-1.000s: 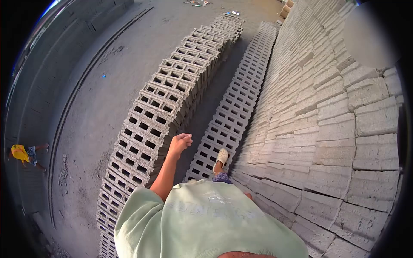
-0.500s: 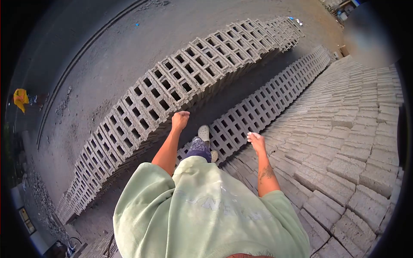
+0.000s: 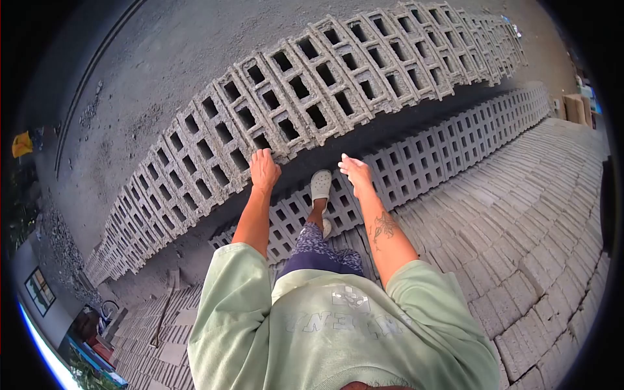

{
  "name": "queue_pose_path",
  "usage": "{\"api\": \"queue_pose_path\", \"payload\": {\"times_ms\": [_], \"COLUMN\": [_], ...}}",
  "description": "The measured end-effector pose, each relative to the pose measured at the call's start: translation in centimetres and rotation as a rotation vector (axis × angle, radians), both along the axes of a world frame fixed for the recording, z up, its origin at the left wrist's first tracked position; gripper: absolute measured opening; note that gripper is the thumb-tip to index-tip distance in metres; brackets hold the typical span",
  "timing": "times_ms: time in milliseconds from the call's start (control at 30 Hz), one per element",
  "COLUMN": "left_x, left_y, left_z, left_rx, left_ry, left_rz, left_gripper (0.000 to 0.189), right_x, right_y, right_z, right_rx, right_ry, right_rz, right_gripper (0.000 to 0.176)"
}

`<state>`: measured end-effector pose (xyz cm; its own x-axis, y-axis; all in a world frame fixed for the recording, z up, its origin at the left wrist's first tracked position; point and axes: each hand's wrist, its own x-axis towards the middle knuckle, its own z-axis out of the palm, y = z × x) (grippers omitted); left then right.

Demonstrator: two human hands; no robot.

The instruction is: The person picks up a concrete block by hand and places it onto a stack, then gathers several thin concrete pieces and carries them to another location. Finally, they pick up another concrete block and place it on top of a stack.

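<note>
Two hands are out in front of me at a block yard. My left hand has come down onto the near edge of the tall row of grey hollow concrete blocks. A half-second ago it was a loose fist in the air, short of that row. Its grip is not closed: the fingers lie flat on the rim of one block, clamped on nothing.

My right hand has swung in from over the stepped stack of solid grey blocks. It now hangs beside the left, above the dark gap, with its grip apart and empty.

My foot in a white perforated clog stands between the hands on the lower row of hollow grey blocks. Bare dirt ground lies beyond the tall row.

As I judge it, the shift puts the tall row's near blocks within reach of both hands. Only the left is touching one, and no block is lifted.
</note>
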<state>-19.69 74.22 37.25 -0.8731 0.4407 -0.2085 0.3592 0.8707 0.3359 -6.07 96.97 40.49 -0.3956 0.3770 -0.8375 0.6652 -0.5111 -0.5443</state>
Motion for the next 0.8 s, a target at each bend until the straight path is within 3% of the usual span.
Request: {"api": "queue_pose_path", "payload": {"times_ms": [33, 233, 333, 433, 500, 567, 633, 700, 800], "left_x": [-0.4, -2.2, -2.3, -1.9, -1.7, -2.1, -2.2, -2.6, -2.5], "left_y": [0.0, 1.3, 4.3, 7.0, 8.0, 8.0, 7.7, 8.0, 8.5], "left_z": [0.7, 2.9, 3.9, 2.2, 1.3, 1.6, 2.1, 2.9, 5.0], "left_rx": [-0.062, -0.176, -0.077, 0.015, -0.054, -0.064, -0.028, -0.016, 0.039], "left_ry": [0.007, -0.063, -0.051, 0.081, 0.0, -0.016, 0.007, -0.001, 0.02], "left_rz": [0.005, -0.17, -0.191, -0.161, -0.203, -0.194, -0.184, -0.157, -0.151], "left_gripper": [0.043, 0.038, 0.04, 0.043, 0.041, 0.034, 0.031, 0.03, 0.028], "right_x": [-1.5, -7.2, -8.3, -7.5, -6.8, -6.3, -6.5, -8.2, -10.5], "right_y": [-0.5, -1.7, -1.3, -0.4, 0.9, 2.6, 4.8, 6.0, 5.9], "right_z": [-1.3, -6.5, -6.4, -6.0, -4.5, -2.9, -3.7, -4.4, -6.7], "right_rx": [-0.013, -0.103, -0.057, -0.021, -0.009, 0.258, 0.353, 0.406, 0.501], "right_ry": [0.005, -0.092, -0.106, 0.021, 0.089, 0.012, -0.121, -0.241, -0.433], "right_rz": [-0.009, -0.202, -0.213, -0.134, -0.17, -0.303, -0.386, -0.262, -0.339], "right_gripper": [0.056, 0.053, 0.027, 0.021, 0.023, 0.026, 0.056, 0.072, 0.076]}}
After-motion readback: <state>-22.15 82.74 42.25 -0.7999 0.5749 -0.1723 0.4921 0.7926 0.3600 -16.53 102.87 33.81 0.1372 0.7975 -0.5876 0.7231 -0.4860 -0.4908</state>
